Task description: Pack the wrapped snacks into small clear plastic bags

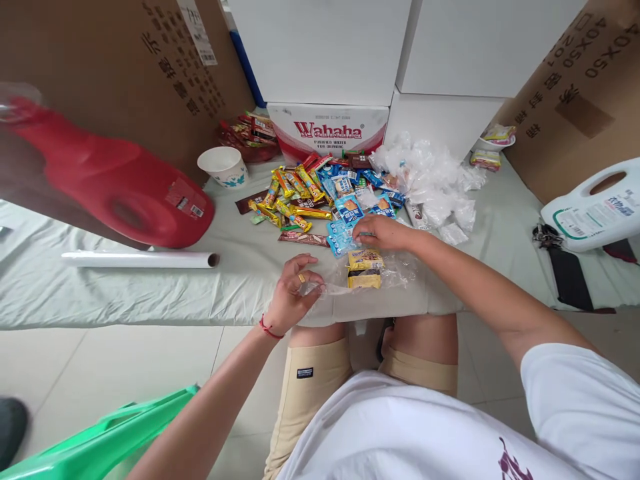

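"While the left hand [295, 293] pinches the clear bag [400, 268], what does the right hand [383, 232] do?"
"Its fingers touch a blue packet [340, 240]. I can't tell if they grip it."
"And the yellow packs [364, 278]?"
"On or in the bag. Sweets [300, 183] lie behind."

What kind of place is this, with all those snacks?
Maybe a storeroom or workroom: there's a cloth-covered table with wrapped snacks, stacked white boxes and a Wahaha water carton.

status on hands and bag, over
Left hand holding edge of clear bag. Right hand touching blue packet. Yellow packets, in or on bag unclear. Snack pile just beyond.
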The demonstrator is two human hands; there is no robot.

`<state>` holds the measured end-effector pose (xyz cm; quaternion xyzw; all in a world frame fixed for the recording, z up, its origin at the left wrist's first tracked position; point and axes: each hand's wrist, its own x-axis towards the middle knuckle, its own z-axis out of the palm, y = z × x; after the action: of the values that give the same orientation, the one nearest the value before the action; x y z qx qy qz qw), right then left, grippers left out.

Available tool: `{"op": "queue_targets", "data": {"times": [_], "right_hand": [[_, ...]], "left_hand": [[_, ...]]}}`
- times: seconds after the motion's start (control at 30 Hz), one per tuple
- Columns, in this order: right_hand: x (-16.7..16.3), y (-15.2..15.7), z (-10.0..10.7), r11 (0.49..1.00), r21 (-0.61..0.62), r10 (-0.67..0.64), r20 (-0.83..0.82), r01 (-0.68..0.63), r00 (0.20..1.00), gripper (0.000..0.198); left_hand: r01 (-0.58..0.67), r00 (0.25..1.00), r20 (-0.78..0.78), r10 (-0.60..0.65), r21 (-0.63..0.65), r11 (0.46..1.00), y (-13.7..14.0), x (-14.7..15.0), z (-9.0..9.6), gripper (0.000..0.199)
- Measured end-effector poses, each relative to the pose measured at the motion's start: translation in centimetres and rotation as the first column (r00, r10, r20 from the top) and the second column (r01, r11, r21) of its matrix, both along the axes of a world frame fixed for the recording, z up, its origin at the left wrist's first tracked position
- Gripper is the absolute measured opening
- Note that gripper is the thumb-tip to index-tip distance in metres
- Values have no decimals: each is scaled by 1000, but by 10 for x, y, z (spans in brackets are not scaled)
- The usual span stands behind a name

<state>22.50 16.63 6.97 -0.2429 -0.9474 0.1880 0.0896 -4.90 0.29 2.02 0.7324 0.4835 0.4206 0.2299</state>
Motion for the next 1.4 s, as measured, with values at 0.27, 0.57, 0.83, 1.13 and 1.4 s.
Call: {"op": "queue_targets", "data": {"times": [0.27, 0.57, 0.83, 1.13, 1.4], "right_hand": [[27, -25, 13, 936, -205, -187, 399, 286, 898, 53], [13, -54, 4, 955, -55, -268, 257, 291, 928, 58], [22, -84, 0, 969, -198, -140, 65, 150, 988, 56], [-2, -16, -14, 960, 44, -273, -85, 277, 958, 81], [-41, -4, 10, 965, -115, -235, 27, 237, 972, 26]], "left_hand": [[-4, 999, 38, 4, 15, 1000, -5, 3, -8, 8], [-13, 999, 29, 13, -24, 1000, -12, 7, -1, 13], [-22, 998, 55, 25, -60, 998, -18, 7, -2, 12], [-66, 996, 63, 68, -31, 997, -18, 17, -2, 22], [-193, 973, 63, 221, -302, 934, 15, 48, -8, 51]]}}
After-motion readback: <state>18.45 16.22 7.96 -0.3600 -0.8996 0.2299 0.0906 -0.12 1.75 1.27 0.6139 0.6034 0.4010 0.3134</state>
